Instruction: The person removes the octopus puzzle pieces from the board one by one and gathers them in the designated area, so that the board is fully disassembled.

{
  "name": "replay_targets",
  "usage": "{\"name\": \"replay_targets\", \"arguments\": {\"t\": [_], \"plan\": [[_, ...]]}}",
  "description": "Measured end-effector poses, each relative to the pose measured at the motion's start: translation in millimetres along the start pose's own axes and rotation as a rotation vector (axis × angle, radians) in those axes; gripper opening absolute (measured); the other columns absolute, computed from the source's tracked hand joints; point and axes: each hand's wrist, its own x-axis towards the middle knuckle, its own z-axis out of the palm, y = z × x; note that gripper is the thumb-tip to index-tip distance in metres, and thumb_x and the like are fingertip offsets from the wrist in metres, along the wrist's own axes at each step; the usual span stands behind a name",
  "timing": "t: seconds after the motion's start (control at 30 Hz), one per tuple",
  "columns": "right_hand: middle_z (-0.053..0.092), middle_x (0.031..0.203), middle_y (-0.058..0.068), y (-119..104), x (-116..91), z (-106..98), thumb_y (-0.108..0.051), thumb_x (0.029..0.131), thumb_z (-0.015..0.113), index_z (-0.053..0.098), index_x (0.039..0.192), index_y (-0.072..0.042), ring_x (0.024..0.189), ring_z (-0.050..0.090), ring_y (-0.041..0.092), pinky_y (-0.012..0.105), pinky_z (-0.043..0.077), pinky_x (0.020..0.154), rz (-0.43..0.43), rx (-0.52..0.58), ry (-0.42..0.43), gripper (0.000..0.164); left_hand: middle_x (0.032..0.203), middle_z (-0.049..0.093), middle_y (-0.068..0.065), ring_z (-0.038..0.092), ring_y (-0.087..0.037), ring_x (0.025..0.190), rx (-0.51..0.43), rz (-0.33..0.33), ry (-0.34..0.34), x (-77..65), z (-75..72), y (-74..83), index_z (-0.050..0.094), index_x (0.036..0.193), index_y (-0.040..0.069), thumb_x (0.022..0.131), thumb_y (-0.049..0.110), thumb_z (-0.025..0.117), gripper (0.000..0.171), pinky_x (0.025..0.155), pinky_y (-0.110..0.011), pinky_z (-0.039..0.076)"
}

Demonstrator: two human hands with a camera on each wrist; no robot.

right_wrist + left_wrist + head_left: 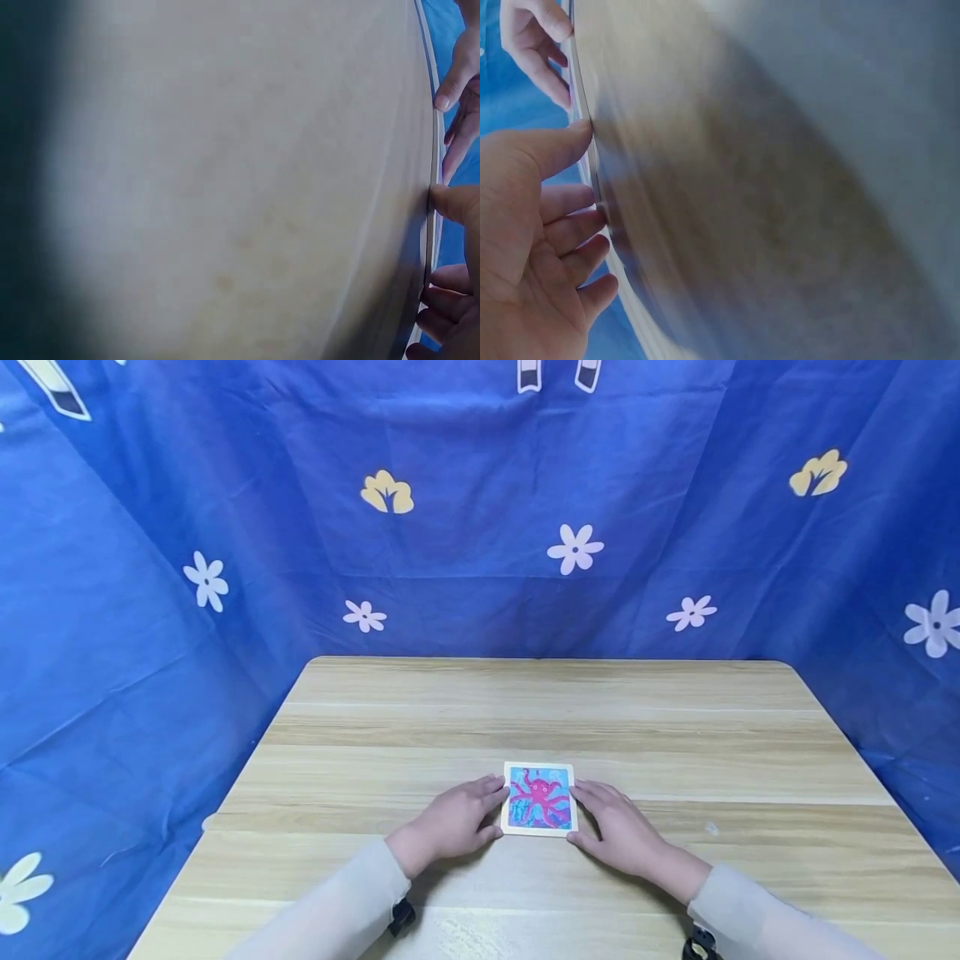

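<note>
A small square picture board (539,799) with a pale border and a pink octopus on blue lies flat on the wooden table. My left hand (459,818) rests at its left edge, thumb near the lower corner and fingertips near the upper one. On the opposite side, my right hand (617,827) touches the right edge in much the same way. In the left wrist view, the thumb and fingers of the left hand (536,240) spread apart along the tabletop. The right wrist view shows the right hand (457,277) partly cut off, its thumb apart from the fingers.
The light wooden table (540,710) has rounded far corners. Blue cloth (480,552) with white flowers and yellow shapes hangs behind it and at both sides. A dark wrist strap (402,917) shows under the left sleeve, another (701,943) by the right one.
</note>
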Motion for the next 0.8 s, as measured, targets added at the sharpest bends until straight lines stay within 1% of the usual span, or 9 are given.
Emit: {"name": "replay_targets", "arguments": {"t": [0.17,0.37,0.8], "plan": [[0.048,0.138,0.016,-2,-6,-1,-0.04,0.082,0.073,0.05,0.135,0.001,0.128,0.041,0.034,0.051,0.032,0.106,0.011,-0.009,-0.002,0.071,0.142,0.044,-0.015,0.039,-0.028,0.132,0.035,0.019,0.004,-2.9,-0.7,7.0,0.049,0.137,0.001,0.091,0.038,0.061,0.06,0.109,-0.038,0.031],[0.048,0.138,0.016,-6,-13,-1,-0.04,0.082,0.072,0.051,0.134,0.001,0.128,0.042,0.035,0.053,0.031,0.105,0.026,-0.024,-0.009,0.069,0.142,0.045,-0.015,0.038,-0.028,0.133,0.052,0.029,0.0,-5.2,-1.7,11.6,0.05,0.136,0.001,0.091,0.039,0.061,0.06,0.109,-0.037,0.031],[0.048,0.138,0.016,-9,-18,-4,-0.039,0.082,0.072,0.051,0.134,0.001,0.127,0.042,0.034,0.052,0.032,0.105,0.024,-0.034,-0.016,0.068,0.139,0.048,-0.016,0.041,-0.028,0.131,0.048,0.04,0.025,-7.3,-1.4,16.2,0.052,0.134,0.0,0.089,0.037,0.063,0.059,0.108,-0.037,0.033]]}}
